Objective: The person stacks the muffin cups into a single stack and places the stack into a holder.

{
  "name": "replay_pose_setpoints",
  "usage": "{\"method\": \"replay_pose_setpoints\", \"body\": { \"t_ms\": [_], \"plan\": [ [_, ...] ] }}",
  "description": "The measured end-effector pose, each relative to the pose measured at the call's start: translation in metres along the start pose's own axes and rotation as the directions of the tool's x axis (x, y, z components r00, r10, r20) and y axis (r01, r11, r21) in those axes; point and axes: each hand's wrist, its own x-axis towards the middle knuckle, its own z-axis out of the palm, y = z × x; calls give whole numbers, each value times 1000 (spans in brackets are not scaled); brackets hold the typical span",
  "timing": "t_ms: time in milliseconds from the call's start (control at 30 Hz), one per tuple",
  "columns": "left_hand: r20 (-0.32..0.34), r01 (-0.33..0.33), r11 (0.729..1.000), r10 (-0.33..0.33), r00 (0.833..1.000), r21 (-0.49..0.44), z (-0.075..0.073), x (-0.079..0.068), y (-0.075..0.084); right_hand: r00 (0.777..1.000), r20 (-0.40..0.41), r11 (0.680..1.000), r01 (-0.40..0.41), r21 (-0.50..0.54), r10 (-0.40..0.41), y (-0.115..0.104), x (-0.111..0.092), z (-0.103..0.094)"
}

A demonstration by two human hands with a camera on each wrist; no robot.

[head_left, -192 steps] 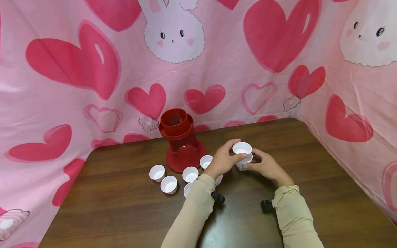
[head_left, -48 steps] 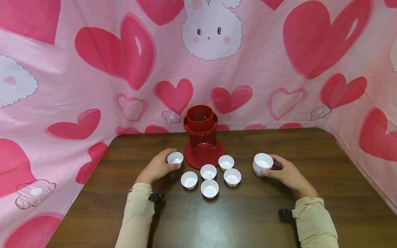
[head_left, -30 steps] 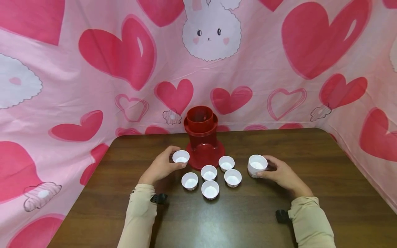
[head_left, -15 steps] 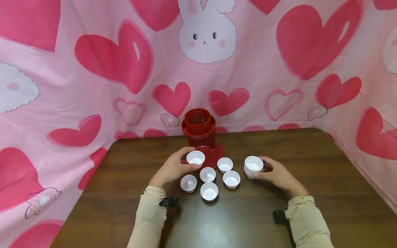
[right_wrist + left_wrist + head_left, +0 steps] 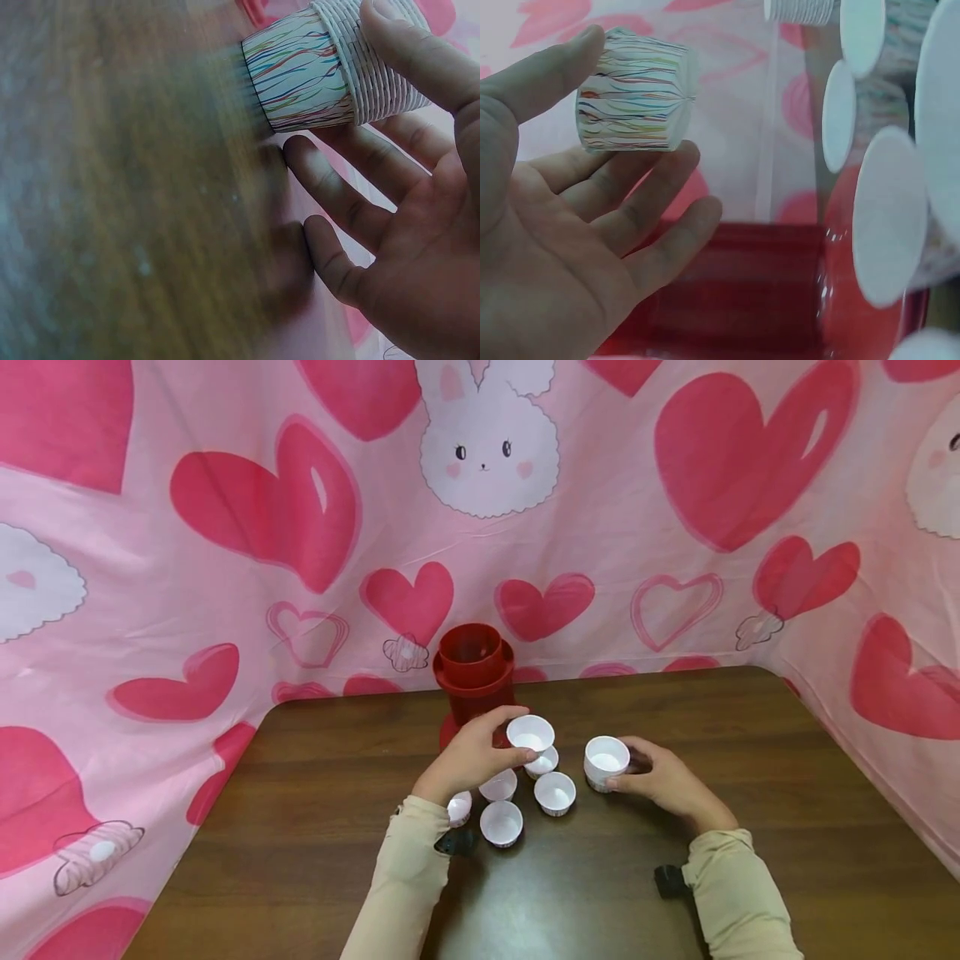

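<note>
My left hand (image 5: 476, 758) pinches a small white paper baking cup (image 5: 530, 733) between thumb and fingers, raised over the group of loose cups. In the left wrist view this cup (image 5: 637, 97) has thin coloured wavy stripes, and the other fingers are spread below it. On the right, my right hand (image 5: 671, 783) grips a nested stack of the same cups (image 5: 606, 766), its mouth facing up. The right wrist view shows several rolled rims in the stack (image 5: 307, 75), with its base at the tabletop.
Several single cups (image 5: 555, 794) stand mouth up between the hands, partly hidden by the left arm. Behind them is a red round stand (image 5: 474, 668) with an open tube on top. A pink heart-print cloth (image 5: 615, 527) hangs behind the brown table (image 5: 300, 827).
My left hand has carried its cup rightward from beside the red stand, over the loose cups towards the stack. My right hand stays on the stack, which has shifted slightly left.
</note>
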Motion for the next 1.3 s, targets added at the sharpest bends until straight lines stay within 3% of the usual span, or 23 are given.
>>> {"method": "replay_pose_setpoints", "body": {
  "t_ms": [567, 800, 1033, 1300],
  "plan": [
    [135, -39, 998, 31, 990, 57, 60, 34, 23, 1000, 16, 998, 21, 51, -22, 2, -2, -2],
    [128, -29, 998, 21, 992, 60, 73, 41, 27, 999, 19, 997, 35, 68, -37, 1, -1, -1],
    [88, -52, 997, 47, 995, 55, 80, 48, 30, 999, 13, 998, 41, 56, -42, -2, -2, -2],
    [60, -35, 996, 30, 998, 85, 85, 50, 29, 999, 27, 998, 38, 59, -39, -2, -2, 0]
  ]
}}
